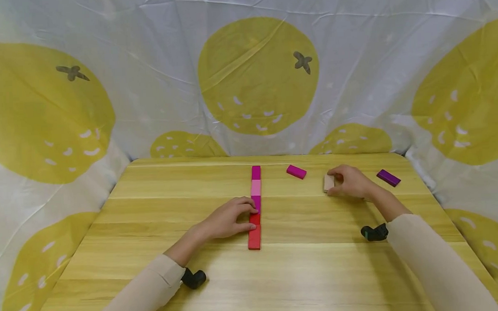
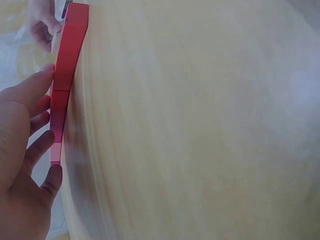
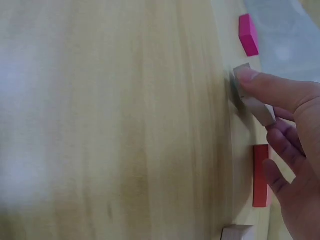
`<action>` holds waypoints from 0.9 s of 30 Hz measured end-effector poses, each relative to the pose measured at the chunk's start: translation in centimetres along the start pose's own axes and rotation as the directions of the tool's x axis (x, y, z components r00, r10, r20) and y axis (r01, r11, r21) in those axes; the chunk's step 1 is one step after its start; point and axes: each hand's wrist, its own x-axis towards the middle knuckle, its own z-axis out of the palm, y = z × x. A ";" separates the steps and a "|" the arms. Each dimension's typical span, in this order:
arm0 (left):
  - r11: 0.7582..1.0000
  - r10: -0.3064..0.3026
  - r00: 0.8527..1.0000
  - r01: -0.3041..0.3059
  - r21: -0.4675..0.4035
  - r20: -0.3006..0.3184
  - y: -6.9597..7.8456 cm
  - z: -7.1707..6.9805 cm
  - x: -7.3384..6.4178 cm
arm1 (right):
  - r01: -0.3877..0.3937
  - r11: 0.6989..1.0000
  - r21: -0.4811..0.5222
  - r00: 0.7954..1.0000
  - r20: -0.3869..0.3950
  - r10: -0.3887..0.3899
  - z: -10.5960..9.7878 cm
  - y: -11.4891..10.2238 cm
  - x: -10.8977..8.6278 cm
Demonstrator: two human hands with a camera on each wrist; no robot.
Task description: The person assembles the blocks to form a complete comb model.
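A straight row of flat blocks runs away from me in the head view. Its near end is a red block, and further along come a pink block and a magenta block. My left hand lies at the row's left side, fingers loosely bent, thumb and fingertips touching blocks around the red and magenta part. Between thumb and fingers, my right hand pinches a pale wooden block. Whether that block touches the table, I cannot tell.
A loose magenta block lies between the row and my right hand. Right of that hand is a purple block. The right wrist view also shows a red block and a pale block. A fruit-patterned curtain surrounds the table.
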 end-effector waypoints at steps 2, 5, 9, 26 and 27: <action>1.000 -0.005 1.000 0.005 -0.003 0.003 -0.1 0.1 -0.1 | 0.012 1.000 -0.005 1.000 -0.011 -0.012 0.3 -0.3 -0.2; 1.000 -0.005 1.000 0.005 -0.008 0.002 -0.2 0.1 -0.2 | 0.033 0.999 -0.005 0.999 -0.032 -0.033 0.6 -0.8 -0.7; 1.000 0.006 1.000 -0.006 -0.009 -0.010 -0.3 0.2 -0.3 | 0.061 0.998 0.009 0.997 -0.054 -0.060 1.1 -1.6 -1.4; 1.000 0.003 1.000 -0.003 -0.003 0.006 -0.5 0.1 -0.1 | 0.186 0.981 0.048 0.982 -0.046 -0.184 4.0 -5.6 -4.7; 1.000 0.002 1.000 -0.002 -0.005 0.005 -0.5 0.1 -0.1 | 0.199 0.979 0.053 0.980 -0.041 -0.197 4.3 -6.0 -4.8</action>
